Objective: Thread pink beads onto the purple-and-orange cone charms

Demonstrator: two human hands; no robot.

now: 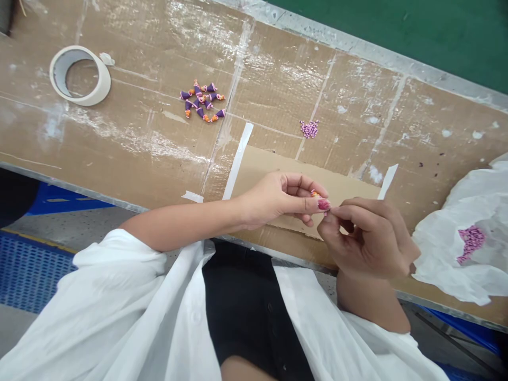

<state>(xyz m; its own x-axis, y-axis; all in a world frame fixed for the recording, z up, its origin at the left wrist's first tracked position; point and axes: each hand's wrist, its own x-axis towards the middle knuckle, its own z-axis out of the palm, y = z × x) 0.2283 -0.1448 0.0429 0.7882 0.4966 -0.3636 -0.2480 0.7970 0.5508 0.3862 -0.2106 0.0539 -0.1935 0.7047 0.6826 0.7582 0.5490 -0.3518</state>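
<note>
Pinching small orange-pink piece at fingertips, L hand closed on it, thumb+index; R hand fingertips pinched, touching piece from right, over cardboard sheet; both equally near; piece axis too small to tell

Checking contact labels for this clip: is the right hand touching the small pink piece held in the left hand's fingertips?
Touching. In the head view, the right hand pinches thumb and forefinger onto the small pink piece that the left hand holds, with no gap visible.

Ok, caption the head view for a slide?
Both hands pinch a tiny pink piece over the cardboard-covered bench.
</note>
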